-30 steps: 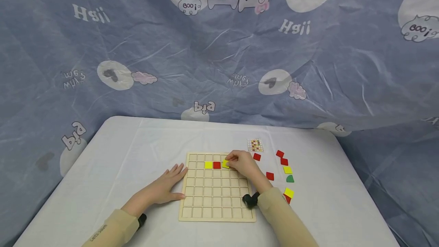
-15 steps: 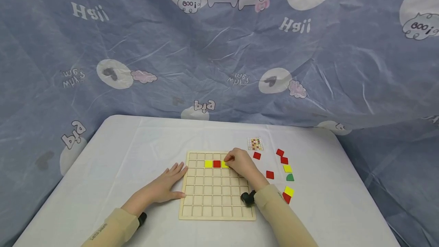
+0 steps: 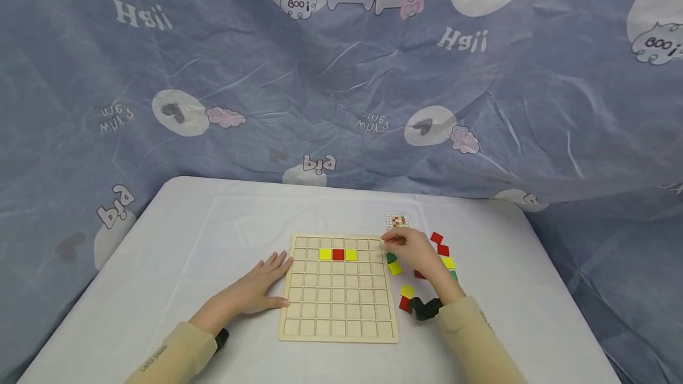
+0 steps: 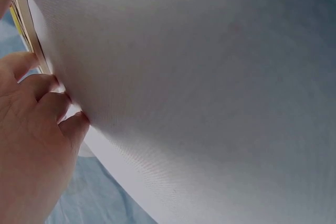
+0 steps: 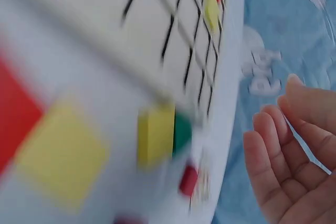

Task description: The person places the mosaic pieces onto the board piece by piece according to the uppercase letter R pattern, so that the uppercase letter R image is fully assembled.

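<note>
A wooden grid board (image 3: 338,295) lies on the white table. In its second row sit a yellow tile (image 3: 325,254), a red tile (image 3: 338,255) and another yellow tile (image 3: 351,255), side by side. My left hand (image 3: 256,286) rests with spread fingers against the board's left edge; the left wrist view has its fingertips (image 4: 79,121) on the cloth. Beyond the board's top right corner, my right hand (image 3: 413,249) hovers over loose tiles, its fingers loosely bent with nothing held in the right wrist view. A green piece (image 3: 392,258) and a yellow tile (image 3: 395,268) lie below it.
A small printed pattern card (image 3: 397,220) lies behind the right hand, partly covered. More loose red, yellow and green pieces, such as a red tile (image 3: 443,250), are scattered right of the board, some hidden by the right arm. A patterned blue-grey cloth (image 3: 341,76) hangs behind the table.
My right hand has let go of the second yellow tile, which now lies in its cell, and has moved right, off the board. The left hand has stayed put.
</note>
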`<state>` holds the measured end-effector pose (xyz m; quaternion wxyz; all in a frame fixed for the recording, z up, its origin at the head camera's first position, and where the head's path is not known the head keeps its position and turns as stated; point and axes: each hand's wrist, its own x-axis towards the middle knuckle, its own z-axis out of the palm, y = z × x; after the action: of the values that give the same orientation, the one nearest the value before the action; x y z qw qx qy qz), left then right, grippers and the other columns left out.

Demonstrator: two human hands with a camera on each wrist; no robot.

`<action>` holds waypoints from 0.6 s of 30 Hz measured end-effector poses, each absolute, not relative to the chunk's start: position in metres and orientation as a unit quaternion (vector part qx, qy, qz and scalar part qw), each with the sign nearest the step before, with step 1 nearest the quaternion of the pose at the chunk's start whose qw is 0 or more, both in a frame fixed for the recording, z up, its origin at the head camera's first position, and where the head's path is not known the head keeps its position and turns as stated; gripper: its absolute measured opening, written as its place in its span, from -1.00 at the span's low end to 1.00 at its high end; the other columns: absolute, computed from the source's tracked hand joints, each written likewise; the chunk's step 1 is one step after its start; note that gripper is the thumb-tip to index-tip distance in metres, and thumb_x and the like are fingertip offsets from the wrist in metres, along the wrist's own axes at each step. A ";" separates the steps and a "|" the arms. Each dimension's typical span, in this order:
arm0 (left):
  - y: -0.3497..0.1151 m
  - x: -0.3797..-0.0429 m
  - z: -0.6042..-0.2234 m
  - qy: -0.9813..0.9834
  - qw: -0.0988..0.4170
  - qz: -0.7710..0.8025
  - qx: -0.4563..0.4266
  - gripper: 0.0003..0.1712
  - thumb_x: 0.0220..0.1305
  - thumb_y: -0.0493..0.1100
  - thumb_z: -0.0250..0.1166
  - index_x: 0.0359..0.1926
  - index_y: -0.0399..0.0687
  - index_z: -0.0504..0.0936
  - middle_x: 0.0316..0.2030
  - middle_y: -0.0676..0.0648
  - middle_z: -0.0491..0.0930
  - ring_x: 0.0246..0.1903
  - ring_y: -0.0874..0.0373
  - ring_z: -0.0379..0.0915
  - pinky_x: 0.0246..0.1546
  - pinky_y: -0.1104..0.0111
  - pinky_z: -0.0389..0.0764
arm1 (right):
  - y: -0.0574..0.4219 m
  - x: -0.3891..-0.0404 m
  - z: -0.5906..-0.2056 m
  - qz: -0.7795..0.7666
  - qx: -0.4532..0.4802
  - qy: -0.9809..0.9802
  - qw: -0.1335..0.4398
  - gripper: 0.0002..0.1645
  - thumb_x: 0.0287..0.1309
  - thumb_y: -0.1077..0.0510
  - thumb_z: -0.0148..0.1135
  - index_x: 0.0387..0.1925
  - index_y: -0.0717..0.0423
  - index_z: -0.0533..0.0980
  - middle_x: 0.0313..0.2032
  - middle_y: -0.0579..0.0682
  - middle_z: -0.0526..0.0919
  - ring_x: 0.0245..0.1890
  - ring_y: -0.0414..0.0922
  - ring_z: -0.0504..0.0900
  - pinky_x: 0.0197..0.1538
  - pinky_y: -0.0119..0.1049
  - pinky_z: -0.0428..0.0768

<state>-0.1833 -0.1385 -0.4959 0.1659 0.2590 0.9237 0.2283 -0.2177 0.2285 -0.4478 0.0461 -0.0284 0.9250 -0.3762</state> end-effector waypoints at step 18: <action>-0.137 -0.181 -0.491 0.921 0.167 0.240 0.258 0.06 0.21 0.16 0.35 0.53 -0.19 0.05 0.53 -0.30 -0.09 0.53 -0.27 -0.24 0.48 -0.19 -0.09 | 0.349 -0.173 -0.468 -0.329 0.112 0.935 0.067 -0.65 0.14 0.08 0.40 -0.13 0.25 0.61 -0.28 0.07 0.66 -0.29 -0.06 0.54 -0.27 -0.39 0.53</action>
<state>-0.1811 -0.1374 -0.4912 0.1670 0.2577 0.9208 0.2405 -0.1728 0.3490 -0.4685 0.0669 0.1121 0.9352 -0.3293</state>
